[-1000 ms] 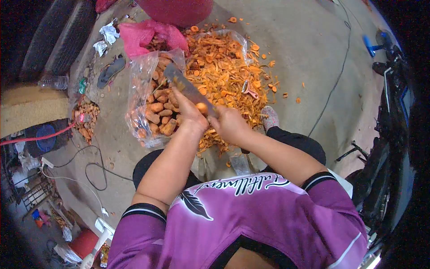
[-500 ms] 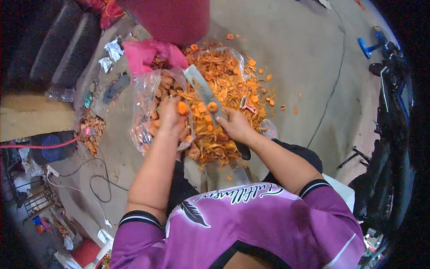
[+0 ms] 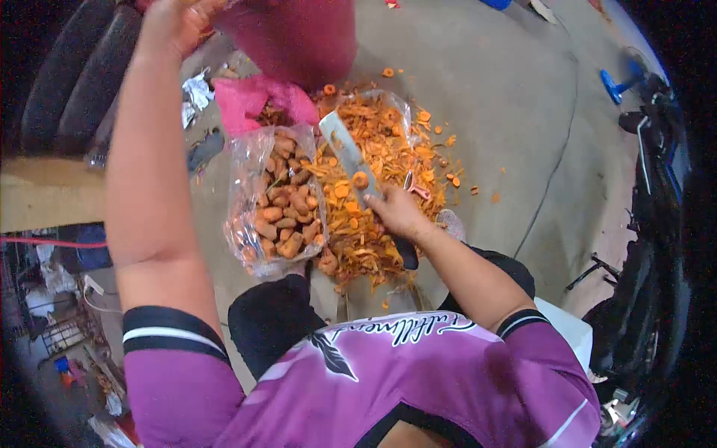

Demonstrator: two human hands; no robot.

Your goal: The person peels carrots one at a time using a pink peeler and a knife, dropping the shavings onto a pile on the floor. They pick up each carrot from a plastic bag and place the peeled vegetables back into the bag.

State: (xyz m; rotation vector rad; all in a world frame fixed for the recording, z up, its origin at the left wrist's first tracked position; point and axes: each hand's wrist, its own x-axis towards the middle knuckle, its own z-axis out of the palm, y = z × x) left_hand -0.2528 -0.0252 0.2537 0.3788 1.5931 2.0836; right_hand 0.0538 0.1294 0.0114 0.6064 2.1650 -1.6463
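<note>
My right hand (image 3: 398,213) grips the dark handle of a broad-bladed knife (image 3: 345,149), its blade angled away over the peelings. A slice of carrot (image 3: 360,180) sticks to the blade. Raised at the top left, my left hand (image 3: 185,22) is beside the upper part of a large red tub (image 3: 299,37); its fingers are partly cut off by the frame, and what they hold, if anything, is hidden. A clear plastic bag (image 3: 243,160) of unpeeled carrots (image 3: 287,216) lies left of the heap of carrot peelings (image 3: 381,138). A peeler (image 3: 418,187) rests on the peelings.
A pink mesh sack (image 3: 254,101) lies against the tub. Crumpled white paper (image 3: 197,91) and a dark sandal (image 3: 205,149) are on the floor to the left. A cable (image 3: 556,160) runs across the floor at right, near a parked motorbike (image 3: 650,172).
My left hand has moved up and left from above the bag, where it held a peeled carrot, to beside the tub. My right hand stays nearly in place with the knife.
</note>
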